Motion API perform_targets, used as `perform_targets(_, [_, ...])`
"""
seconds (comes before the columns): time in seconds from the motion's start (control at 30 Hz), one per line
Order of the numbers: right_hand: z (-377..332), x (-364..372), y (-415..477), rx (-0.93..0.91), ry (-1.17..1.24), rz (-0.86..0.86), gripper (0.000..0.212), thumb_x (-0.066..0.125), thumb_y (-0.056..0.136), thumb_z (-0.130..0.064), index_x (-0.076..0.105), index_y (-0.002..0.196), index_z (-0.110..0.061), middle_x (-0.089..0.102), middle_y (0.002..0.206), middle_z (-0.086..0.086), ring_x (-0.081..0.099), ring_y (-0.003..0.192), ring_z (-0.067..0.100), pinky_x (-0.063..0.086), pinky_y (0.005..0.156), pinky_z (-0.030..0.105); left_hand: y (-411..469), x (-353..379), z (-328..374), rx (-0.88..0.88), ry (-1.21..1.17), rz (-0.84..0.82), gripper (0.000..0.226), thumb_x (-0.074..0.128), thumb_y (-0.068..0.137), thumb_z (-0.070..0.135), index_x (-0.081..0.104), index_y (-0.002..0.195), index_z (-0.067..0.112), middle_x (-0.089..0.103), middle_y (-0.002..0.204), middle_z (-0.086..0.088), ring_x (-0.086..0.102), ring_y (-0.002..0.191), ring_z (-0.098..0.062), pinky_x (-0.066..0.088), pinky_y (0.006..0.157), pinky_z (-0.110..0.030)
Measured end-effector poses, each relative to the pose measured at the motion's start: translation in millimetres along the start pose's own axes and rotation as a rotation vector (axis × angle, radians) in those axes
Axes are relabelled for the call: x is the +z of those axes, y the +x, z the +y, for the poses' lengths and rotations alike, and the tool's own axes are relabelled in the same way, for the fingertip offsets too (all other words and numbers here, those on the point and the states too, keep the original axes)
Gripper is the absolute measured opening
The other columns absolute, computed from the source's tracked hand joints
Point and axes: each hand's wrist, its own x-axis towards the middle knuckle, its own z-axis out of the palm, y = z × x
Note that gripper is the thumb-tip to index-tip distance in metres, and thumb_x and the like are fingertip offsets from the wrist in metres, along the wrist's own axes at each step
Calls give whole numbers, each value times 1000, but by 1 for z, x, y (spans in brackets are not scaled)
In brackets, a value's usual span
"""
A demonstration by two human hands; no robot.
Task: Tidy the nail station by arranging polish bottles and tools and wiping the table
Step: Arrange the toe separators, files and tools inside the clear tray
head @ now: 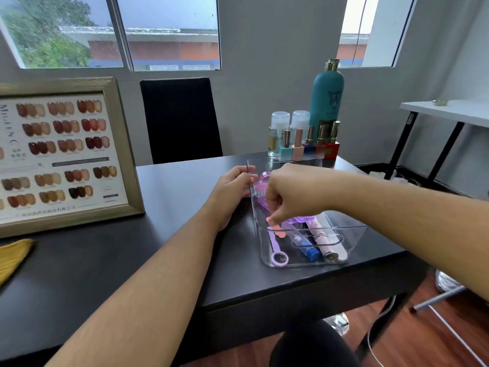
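A clear plastic tray (pixel 352 235) sits on the black table (pixel 172 242) at its right side. Inside lie a lilac tool with a ring end (pixel 276 250), a blue-capped tube (pixel 307 247), a pale nail file (pixel 336 245) and a pink nail brush (pixel 262 185). My right hand (pixel 293 194) reaches down into the tray and pinches a small peach-pink tool (pixel 276 229). My left hand (pixel 232 192) grips the tray's left wall near its far corner. Several polish bottles (pixel 309 145) stand in a row at the table's far edge.
A tall teal bottle (pixel 326 99) and two clear pump bottles (pixel 288 128) stand behind the polishes. A framed nail colour chart (pixel 60 154) leans at the left. A yellow cloth (pixel 13 258) lies at the left edge. A black chair (pixel 180 120) faces the table.
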Motion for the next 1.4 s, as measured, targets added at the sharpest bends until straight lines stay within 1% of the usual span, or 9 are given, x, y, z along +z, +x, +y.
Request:
perform_targets(0.17, [-5,6,4,7,-46,-73,21,72,77,-35,70,74,-14,60,59,-5,53,54,11,44,54,23,-1,0,1,-5,-9,-6,26,43,88,4,57,108,11,62,105,-10,56,88,-14,46,80,-26])
perform_targets(0.27, [-2,4,0,27,65,-190,23,76,72,-41,67,72,-21,66,68,-4,65,69,19,50,63,28,-1,0,1,-5,-1,0,28,42,88,4,56,111,9,61,107,-12,56,90,-16,46,82,-28])
perform_targets(0.43, [-5,7,-2,65,-54,-127,52,69,70,-59,70,79,-7,68,72,4,58,65,18,49,61,29,-1,0,1,-8,2,-6,28,43,88,5,56,113,8,61,106,-11,56,90,-14,47,85,-30])
perform_targets(0.7, [-12,3,-2,43,-34,-224,42,76,69,-44,71,86,-7,71,85,9,52,64,14,43,57,26,-2,0,1,-4,25,1,28,43,88,5,56,113,8,61,108,-10,56,93,-15,47,85,-30])
perform_targets(0.9, [-8,1,-6,-9,21,-248,24,82,67,-34,73,81,-17,53,43,-14,47,43,-1,40,51,19,-1,0,-1,-3,8,6,28,43,88,5,57,111,9,62,102,-7,58,86,-10,49,78,-23])
perform_targets(0.97, [-7,1,-6,-22,25,-249,22,82,67,-33,73,81,-19,51,38,-17,46,39,-3,39,50,18,0,0,-1,-2,8,6,27,43,88,5,57,111,9,63,100,-6,58,85,-10,49,78,-23])
perform_targets(1.17, [1,-4,-11,-19,31,-140,13,78,73,-31,67,70,-24,52,46,-12,48,46,1,37,47,12,0,0,-1,2,-3,3,28,42,88,4,57,111,9,62,100,-6,59,83,-8,49,73,-19])
perform_targets(1.3, [11,-13,-16,67,-72,-87,30,71,77,-42,64,62,-17,56,54,-7,50,52,9,44,54,24,1,-1,-1,-1,-7,0,27,42,88,4,57,111,8,62,101,-8,59,83,-9,51,74,-21])
perform_targets(1.4, [5,-7,-17,87,-176,-130,39,68,76,-50,71,72,-12,55,56,-5,48,53,12,42,53,24,1,0,-2,-6,-9,-3,27,42,88,3,57,111,8,62,102,-8,59,84,-11,50,80,-26])
